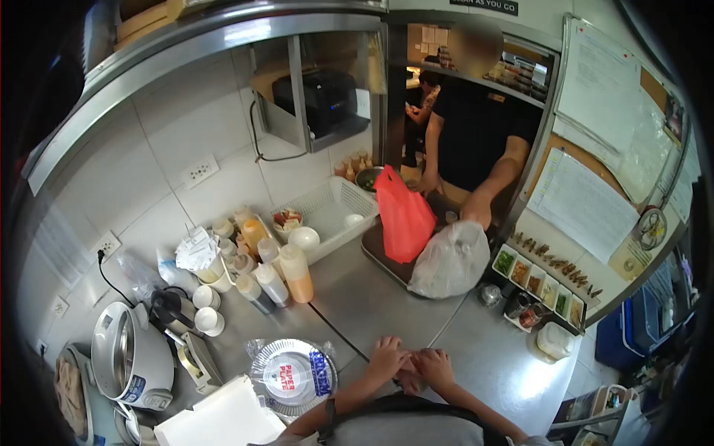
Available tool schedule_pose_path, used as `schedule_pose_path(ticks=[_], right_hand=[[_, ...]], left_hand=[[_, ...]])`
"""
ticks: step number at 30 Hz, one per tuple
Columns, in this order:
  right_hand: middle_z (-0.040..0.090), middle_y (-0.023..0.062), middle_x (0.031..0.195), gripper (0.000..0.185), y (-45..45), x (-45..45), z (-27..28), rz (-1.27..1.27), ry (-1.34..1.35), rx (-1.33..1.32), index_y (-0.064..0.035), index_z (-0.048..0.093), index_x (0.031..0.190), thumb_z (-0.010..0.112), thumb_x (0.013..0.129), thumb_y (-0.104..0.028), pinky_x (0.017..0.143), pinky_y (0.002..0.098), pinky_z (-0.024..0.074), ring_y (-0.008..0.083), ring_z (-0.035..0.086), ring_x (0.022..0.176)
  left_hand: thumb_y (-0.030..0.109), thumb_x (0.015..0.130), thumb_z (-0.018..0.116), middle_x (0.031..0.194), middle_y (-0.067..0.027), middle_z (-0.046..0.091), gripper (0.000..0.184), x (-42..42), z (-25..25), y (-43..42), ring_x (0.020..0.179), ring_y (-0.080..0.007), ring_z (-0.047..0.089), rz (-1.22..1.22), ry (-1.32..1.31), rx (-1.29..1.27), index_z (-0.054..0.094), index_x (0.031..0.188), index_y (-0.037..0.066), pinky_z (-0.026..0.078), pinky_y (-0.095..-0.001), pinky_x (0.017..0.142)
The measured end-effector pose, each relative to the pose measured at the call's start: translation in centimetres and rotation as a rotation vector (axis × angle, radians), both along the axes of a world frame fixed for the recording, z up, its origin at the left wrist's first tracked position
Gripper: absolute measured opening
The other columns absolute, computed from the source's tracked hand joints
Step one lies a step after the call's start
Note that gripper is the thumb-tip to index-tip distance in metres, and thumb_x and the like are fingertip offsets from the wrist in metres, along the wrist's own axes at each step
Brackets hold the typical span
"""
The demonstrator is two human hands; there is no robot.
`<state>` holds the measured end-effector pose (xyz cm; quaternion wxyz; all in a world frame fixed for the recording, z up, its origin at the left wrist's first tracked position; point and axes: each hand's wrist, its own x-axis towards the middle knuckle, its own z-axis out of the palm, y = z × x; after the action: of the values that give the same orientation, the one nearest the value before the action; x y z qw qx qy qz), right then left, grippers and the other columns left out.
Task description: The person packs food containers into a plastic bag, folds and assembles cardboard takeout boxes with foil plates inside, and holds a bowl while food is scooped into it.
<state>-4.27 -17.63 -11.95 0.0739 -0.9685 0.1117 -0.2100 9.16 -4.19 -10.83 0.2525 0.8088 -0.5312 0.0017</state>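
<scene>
My left hand [388, 360] and my right hand [433, 368] are close together at the front edge of the steel counter [372, 308]. Their fingers are curled inward. Something pinkish shows between them, too small and shaded to name. A wrapped pack of paper plates [292, 377] lies left of my left hand. Ahead, a red plastic bag [404, 215] and a knotted white plastic bag [451, 260] stand on a dark tray [378, 249] at the pass-through window. A person in a dark shirt [480, 134] stands behind the window, with one hand near each bag.
Sauce bottles [296, 273] and a white plastic basket [338, 197] stand at the back left. A rice cooker [134, 357], a scale [195, 360] and a white box [219, 416] fill the left side. On the right are a condiment tray [539, 279] and a lidded tub [555, 342].
</scene>
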Motion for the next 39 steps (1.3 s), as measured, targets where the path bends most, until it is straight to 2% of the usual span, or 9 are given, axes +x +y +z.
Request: schedule_pose_path(ticks=[5, 11, 17, 21, 24, 29, 32, 35, 39], right_hand=[[0.060, 0.0088, 0.071, 0.025, -0.3, -1.4, -0.7, -0.074, 0.044, 0.357, -0.0096, 0.070, 0.088, 0.074, 0.078, -0.032, 0.069, 0.0389, 0.0457, 0.0258, 0.059, 0.076], [0.059, 0.0107, 0.072, 0.021, 0.9, 0.6, 8.9, -0.233, -0.092, 0.920, -0.0043, 0.068, 0.071, 0.079, 0.070, -0.021, 0.065, 0.0382, 0.0444, 0.0288, 0.054, 0.070], [0.063, 0.0078, 0.083, 0.019, -1.6, 2.8, 11.2, 0.055, -0.240, 0.422, -0.0088, 0.070, 0.080, 0.078, 0.068, -0.021, 0.073, 0.0394, 0.0453, 0.0288, 0.058, 0.087], [0.062, 0.0069, 0.097, 0.027, -1.6, 3.5, 4.4, 0.191, 0.055, 0.115, -0.0132, 0.069, 0.094, 0.075, 0.073, -0.029, 0.078, 0.0430, 0.0441, 0.0312, 0.058, 0.096], [0.060, 0.0069, 0.107, 0.031, -0.3, 1.9, 3.4, 0.133, 0.022, 0.338, -0.0142, 0.067, 0.099, 0.073, 0.075, -0.033, 0.078, 0.0446, 0.0442, 0.0307, 0.059, 0.099], [0.059, 0.0087, 0.082, 0.032, -1.0, 3.0, 0.3, 0.056, -0.039, 0.507, -0.0102, 0.064, 0.089, 0.077, 0.073, -0.035, 0.063, 0.0403, 0.0453, 0.0306, 0.059, 0.076], [0.046, 0.0071, 0.060, 0.037, -2.2, 3.2, 2.2, -0.003, -0.051, 0.644, -0.0058, 0.053, 0.071, 0.081, 0.071, -0.030, 0.050, 0.0338, 0.0385, 0.0209, 0.046, 0.054], [0.040, 0.0038, 0.058, 0.040, -3.3, 3.2, 9.2, 0.060, -0.117, 0.824, -0.0055, 0.046, 0.066, 0.082, 0.068, -0.023, 0.050, 0.0306, 0.0354, 0.0126, 0.040, 0.058], [0.055, 0.0091, 0.084, 0.035, -6.0, 4.3, 9.0, 0.129, 0.018, 0.731, -0.0059, 0.055, 0.084, 0.082, 0.065, -0.021, 0.065, 0.0340, 0.0452, 0.0203, 0.053, 0.076]], left_hand=[[0.026, 0.087, 0.056, 0.132, -0.0126, 0.050, 0.027, -2.7, -1.1, 0.2, 0.135, -0.0310, 0.033, -0.001, -0.212, -0.067, 0.068, 0.106, 0.011, 0.018, -0.0568, 0.112], [0.021, 0.082, 0.061, 0.121, -0.0101, 0.053, 0.028, -2.0, 1.5, -0.3, 0.122, -0.0304, 0.043, 0.115, 0.042, 0.084, 0.064, 0.106, 0.007, 0.024, -0.0569, 0.107], [0.028, 0.077, 0.068, 0.115, -0.0082, 0.054, 0.027, -1.0, 6.2, -0.6, 0.115, -0.0298, 0.046, 0.397, 0.133, -0.147, 0.065, 0.098, 0.011, 0.031, -0.0506, 0.101], [0.032, 0.078, 0.071, 0.101, -0.0070, 0.062, 0.028, 1.0, 14.7, 7.2, 0.102, -0.0255, 0.057, 0.102, 0.481, 0.044, 0.067, 0.096, 0.010, 0.042, -0.0399, 0.091], [0.017, 0.079, 0.072, 0.095, -0.0075, 0.066, 0.023, 1.1, 20.1, 14.8, 0.090, -0.0202, 0.062, -0.288, 0.896, 0.335, 0.066, 0.097, 0.004, 0.047, -0.0293, 0.081], [0.014, 0.069, 0.079, 0.086, -0.0115, 0.060, 0.033, -2.1, 22.6, 20.4, 0.083, -0.0227, 0.059, -0.544, 1.178, 0.505, 0.060, 0.091, -0.003, 0.046, -0.0325, 0.075], [0.014, 0.064, 0.079, 0.083, -0.0128, 0.058, 0.036, -3.0, 21.9, 21.3, 0.079, -0.0242, 0.058, -0.524, 1.219, 0.367, 0.058, 0.088, -0.003, 0.046, -0.0339, 0.073], [0.014, 0.060, 0.078, 0.084, -0.0135, 0.059, 0.037, -4.2, 21.6, 21.7, 0.080, -0.0284, 0.060, -0.480, 1.160, 0.459, 0.060, 0.087, -0.002, 0.047, -0.0355, 0.072], [0.010, 0.057, 0.073, 0.089, -0.0132, 0.064, 0.032, -7.2, 22.1, 22.2, 0.088, -0.0317, 0.063, -0.278, 1.007, 0.517, 0.064, 0.086, 0.001, 0.048, -0.0396, 0.075]])
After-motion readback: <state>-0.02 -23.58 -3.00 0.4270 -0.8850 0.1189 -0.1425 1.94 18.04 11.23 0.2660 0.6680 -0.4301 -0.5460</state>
